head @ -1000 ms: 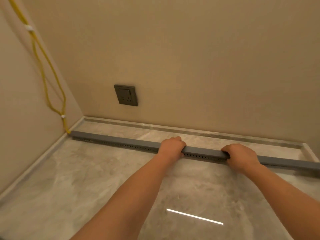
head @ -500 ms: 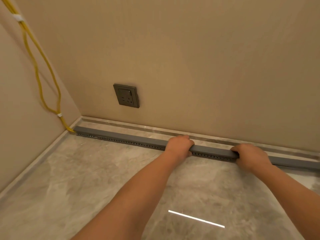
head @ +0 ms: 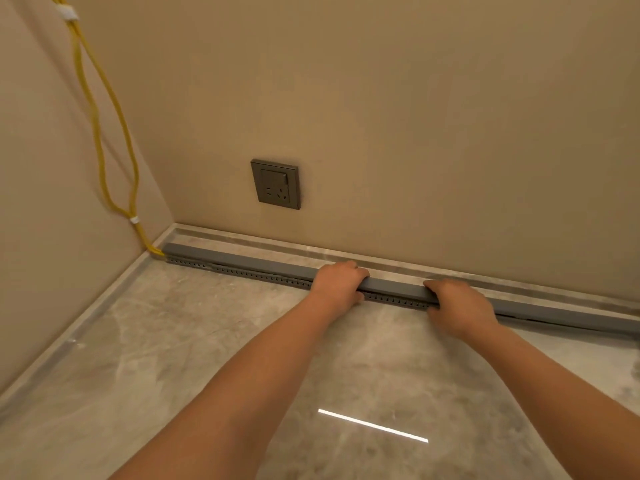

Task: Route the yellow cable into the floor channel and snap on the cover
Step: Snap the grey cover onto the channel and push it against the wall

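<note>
Beige walls meet a marble floor; along the skirting runs the floor channel, its cover over the yellow cable. Left hand and right hand curl fingers over the cover, likely pressing it to seat.

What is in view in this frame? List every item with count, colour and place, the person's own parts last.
yellow cable: two strands, yellow, hanging down the left wall into the corner end of the channel
cable ties: two, white, around the cable, one high, one low
cover: one, grey, lying along the channel by the back wall
floor channel: one, grey, slotted side showing beneath the cover
wall socket: one, dark grey, on the back wall above the channel
floor: grey marble, with a bright light reflection
left hand: one, closed over the cover
right hand: one, closed over the cover, beside the left
</note>
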`<control>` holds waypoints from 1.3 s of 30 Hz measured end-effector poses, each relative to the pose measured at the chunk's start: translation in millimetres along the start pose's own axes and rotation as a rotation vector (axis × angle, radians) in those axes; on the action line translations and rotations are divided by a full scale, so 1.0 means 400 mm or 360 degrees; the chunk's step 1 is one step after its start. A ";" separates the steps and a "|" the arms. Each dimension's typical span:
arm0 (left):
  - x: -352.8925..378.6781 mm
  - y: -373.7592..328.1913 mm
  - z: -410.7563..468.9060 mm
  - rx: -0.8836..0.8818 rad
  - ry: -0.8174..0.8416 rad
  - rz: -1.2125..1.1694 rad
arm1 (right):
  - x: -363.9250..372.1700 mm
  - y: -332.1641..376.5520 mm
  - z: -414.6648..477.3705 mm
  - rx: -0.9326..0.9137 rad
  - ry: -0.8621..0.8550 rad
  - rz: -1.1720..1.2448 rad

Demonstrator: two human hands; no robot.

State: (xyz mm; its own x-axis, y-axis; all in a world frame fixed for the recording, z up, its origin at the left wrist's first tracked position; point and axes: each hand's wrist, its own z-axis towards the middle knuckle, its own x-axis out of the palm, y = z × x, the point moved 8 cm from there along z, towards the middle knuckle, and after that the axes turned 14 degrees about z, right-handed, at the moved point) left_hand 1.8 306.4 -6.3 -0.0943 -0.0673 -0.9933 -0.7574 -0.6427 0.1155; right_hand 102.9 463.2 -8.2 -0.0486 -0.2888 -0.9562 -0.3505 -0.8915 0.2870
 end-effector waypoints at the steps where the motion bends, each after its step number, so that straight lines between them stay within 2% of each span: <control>1: 0.001 0.018 -0.006 -0.0006 0.0001 0.0006 | 0.007 0.033 0.007 -0.0024 0.0005 0.0015; 9: 0.041 0.230 -0.062 -0.0043 0.0081 0.0044 | 0.082 0.318 0.077 -0.0156 0.0045 0.0147; 21: 0.090 0.654 -0.182 -0.0186 0.0095 0.0117 | 0.222 0.756 0.219 -0.0309 0.0140 0.0418; 26: 0.111 0.773 -0.218 -0.0205 0.0081 0.0092 | 0.285 0.913 0.265 -0.0378 0.0181 0.0497; 30: 0.129 0.834 -0.237 -0.0196 0.0021 0.0039 | 0.317 0.995 0.292 -0.0381 0.0191 0.0530; 36: 0.126 0.923 -0.314 -0.0404 -0.0289 -0.0178 | 0.339 1.093 0.320 -0.0411 0.0150 0.0592; 39: 0.137 0.925 -0.349 -0.0403 -0.0344 -0.0250 | 0.352 1.136 0.326 -0.0444 0.0179 0.0617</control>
State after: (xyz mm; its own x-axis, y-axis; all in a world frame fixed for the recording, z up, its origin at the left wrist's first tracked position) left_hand -193.3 -41.8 -19.3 -0.1445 0.1928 -0.9705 -0.5922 -0.8026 -0.0713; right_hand -185.3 63.0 -20.0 -0.0194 -0.6400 -0.7681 -0.0621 -0.7660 0.6398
